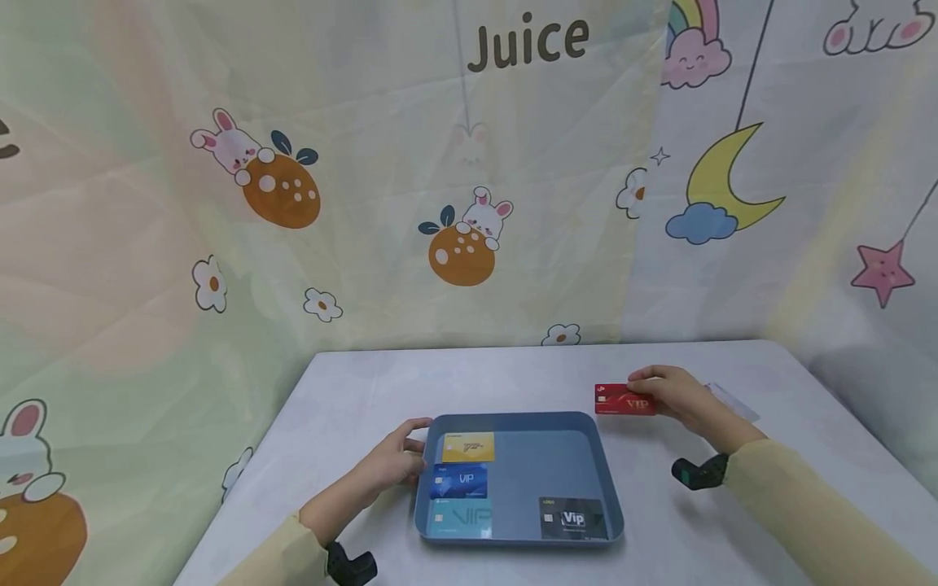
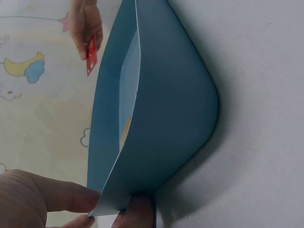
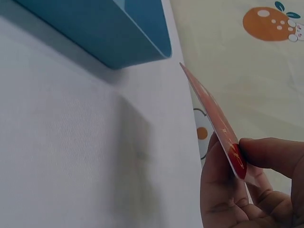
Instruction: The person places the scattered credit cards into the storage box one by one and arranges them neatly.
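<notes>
A blue-grey tray (image 1: 538, 460) lies on the table. Inside, a yellow card (image 1: 469, 447), a blue VIP card (image 1: 458, 481) and a teal VIP card (image 1: 462, 518) form a column at the left, while a black Vip card (image 1: 573, 518) sits in the near right corner. My left hand (image 1: 396, 458) grips the tray's left rim, its fingers (image 2: 71, 197) on both sides of the wall in the left wrist view. Beyond the tray's far right corner, my right hand (image 1: 677, 397) holds up a red VIP card (image 1: 623, 400), pinched between thumb and fingers in the right wrist view.
A pale, whitish flat thing (image 1: 735, 402) lies on the table behind the right hand, partly hidden. The white table (image 1: 381, 382) meets a printed cloth backdrop (image 1: 396, 146) at its far edge. Each wrist wears a black device.
</notes>
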Action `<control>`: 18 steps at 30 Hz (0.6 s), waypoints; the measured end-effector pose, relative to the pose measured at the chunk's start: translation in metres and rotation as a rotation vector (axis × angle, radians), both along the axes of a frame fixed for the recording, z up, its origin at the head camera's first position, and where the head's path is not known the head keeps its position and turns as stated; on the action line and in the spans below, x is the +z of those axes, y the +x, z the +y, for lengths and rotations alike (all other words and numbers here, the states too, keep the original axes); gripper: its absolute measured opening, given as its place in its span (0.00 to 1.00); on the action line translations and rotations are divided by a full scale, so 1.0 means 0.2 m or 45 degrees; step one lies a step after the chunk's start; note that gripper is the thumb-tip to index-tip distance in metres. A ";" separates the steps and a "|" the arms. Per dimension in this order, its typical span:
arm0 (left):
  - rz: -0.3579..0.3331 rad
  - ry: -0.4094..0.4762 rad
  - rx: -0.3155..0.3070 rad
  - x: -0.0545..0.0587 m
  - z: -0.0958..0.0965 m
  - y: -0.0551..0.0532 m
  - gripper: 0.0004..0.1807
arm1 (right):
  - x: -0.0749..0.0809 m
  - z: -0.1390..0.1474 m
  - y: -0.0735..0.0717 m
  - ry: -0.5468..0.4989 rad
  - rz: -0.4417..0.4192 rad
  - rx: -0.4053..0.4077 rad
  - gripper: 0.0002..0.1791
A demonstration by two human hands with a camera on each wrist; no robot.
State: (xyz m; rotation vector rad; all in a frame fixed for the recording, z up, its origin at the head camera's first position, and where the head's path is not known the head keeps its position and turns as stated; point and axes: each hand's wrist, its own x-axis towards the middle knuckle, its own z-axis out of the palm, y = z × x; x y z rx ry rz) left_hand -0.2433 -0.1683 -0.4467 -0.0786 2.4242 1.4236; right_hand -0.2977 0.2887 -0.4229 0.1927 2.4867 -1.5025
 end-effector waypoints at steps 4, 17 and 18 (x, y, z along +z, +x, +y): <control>0.002 0.002 0.005 0.00 0.00 0.00 0.41 | 0.01 -0.04 0.01 -0.022 0.003 0.014 0.31; 0.014 0.002 0.002 -0.01 0.00 0.00 0.42 | 0.04 -0.14 0.02 -0.056 0.003 0.065 0.32; 0.014 0.002 0.002 -0.01 0.00 0.00 0.42 | 0.04 -0.15 0.02 -0.054 0.002 0.063 0.31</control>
